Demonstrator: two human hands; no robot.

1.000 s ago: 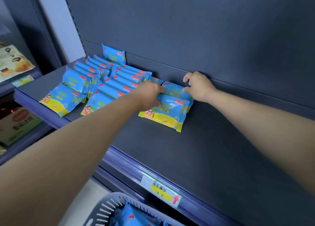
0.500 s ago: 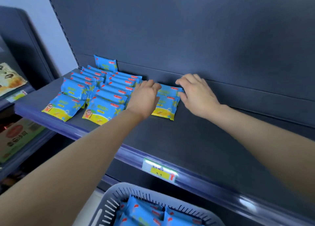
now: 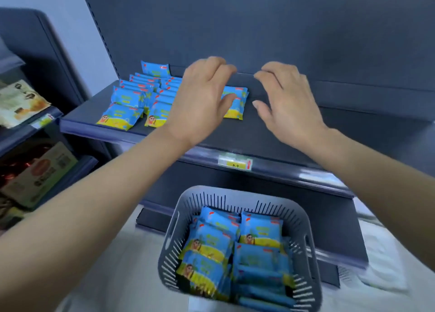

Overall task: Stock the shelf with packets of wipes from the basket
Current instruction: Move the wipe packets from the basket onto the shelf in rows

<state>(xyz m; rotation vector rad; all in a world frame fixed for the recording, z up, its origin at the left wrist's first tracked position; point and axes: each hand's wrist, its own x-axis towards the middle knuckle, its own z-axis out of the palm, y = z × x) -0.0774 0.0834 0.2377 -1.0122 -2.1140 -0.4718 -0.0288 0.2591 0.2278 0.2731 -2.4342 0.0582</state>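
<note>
Your left hand [image 3: 202,102] hovers over the shelf [image 3: 282,132], palm down, fingers loosely spread, gripping nothing. Your right hand [image 3: 287,104] is just beside it on the right in the same posture: fingers slack, nothing held.

Shelved packets [image 3: 127,97]: blue and yellow, lying in overlapping rows at the left end of the shelf, front to back. One stands upright against the back panel, far left. The rightmost stack [image 3: 237,102] lies partly behind your left hand. Contact w/ the thumb can't be confirmed.

Basket [image 3: 235,194]: grey, slotted, near you and below the shelf edge, holding more packets [image 3: 259,231] in approx. two columns.

Price tag [image 3: 235,163] sits on the shelf's front rail, above the basket. Other goods [image 3: 21,102] sit on the unit at left.
</note>
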